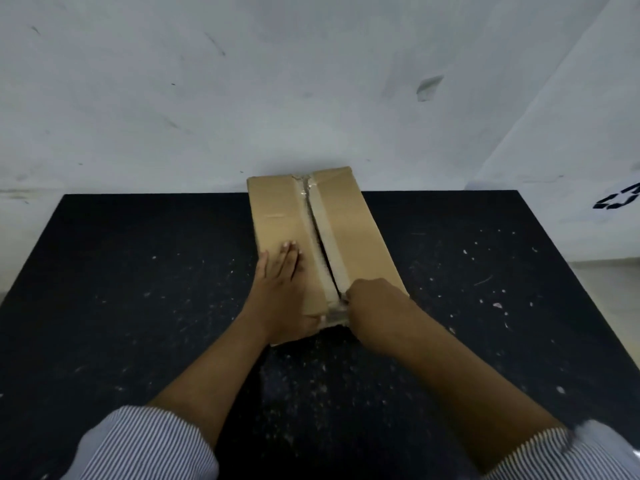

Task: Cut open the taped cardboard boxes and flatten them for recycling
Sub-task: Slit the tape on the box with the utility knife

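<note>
A long brown cardboard box (pixel 349 223) lies on the black table (pixel 138 271), its far end near the wall. The clear tape seam (pixel 317 230) down the middle of its top is split into a dark slit along most of its length. My left hand (pixel 280 289) presses flat on the left flap, fingers straight. At the seam's near end, my right hand (pixel 375 306) has its fingers curled. Whatever it grips is hidden under the hand.
A white scuffed wall stands just behind the table. Pale specks and scraps dot the tabletop on both sides of the box. A white panel with a black mark (pixel 620 199) leans at the right. Striped sleeves cover both forearms near the camera.
</note>
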Tool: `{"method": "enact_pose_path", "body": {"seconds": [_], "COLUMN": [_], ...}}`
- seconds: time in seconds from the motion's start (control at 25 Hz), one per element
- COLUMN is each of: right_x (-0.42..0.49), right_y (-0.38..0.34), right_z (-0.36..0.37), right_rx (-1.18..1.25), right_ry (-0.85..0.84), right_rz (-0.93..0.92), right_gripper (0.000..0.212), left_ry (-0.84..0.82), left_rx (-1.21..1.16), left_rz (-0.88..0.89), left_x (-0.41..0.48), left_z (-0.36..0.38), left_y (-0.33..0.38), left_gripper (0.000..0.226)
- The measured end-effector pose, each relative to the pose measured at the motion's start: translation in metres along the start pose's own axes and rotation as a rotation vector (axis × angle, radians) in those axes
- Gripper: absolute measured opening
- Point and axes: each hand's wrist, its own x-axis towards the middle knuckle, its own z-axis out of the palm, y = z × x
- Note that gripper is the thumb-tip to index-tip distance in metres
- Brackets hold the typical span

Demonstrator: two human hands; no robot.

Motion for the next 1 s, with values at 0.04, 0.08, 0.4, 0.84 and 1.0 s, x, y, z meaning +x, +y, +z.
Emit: {"method": "enact_pose_path", "body": {"seconds": [0.04, 0.08, 0.4, 0.84, 1.0], "right_x": [-0.011, -0.022, -0.043, -0.039, -0.037], "right_y": [0.004, 0.006, 0.019, 0.033, 0.036], "right_z": [0.009, 0.019, 0.072, 0.086, 0.088], "right_rx": [0.016, 0.024, 0.153, 0.459, 0.492], "right_ry": [0.038, 0.063, 0.021, 0.181, 0.237], "right_rz": [0.010, 0.028, 0.110, 0.154, 0.117], "right_gripper": [0.023, 0.030, 0.078, 0.052, 0.051], "left_ry": [-0.011, -0.017, -0.030, -0.025, -0.221], "left_rx": [-0.013, -0.018, 0.127, 0.095, -0.055], "left_rz": [-0.001, -0.004, 0.255, 0.611, 0.556], "left_x": [0.004, 0.006, 0.006, 0.044, 0.054], "left_z": [-0.001, -0.002, -0.008, -0.054, -0.069], "left_y": [0.001, 0.002, 0.009, 0.004, 0.003], "left_gripper": [0.133, 0.134, 0.094, 0.044, 0.036]}}
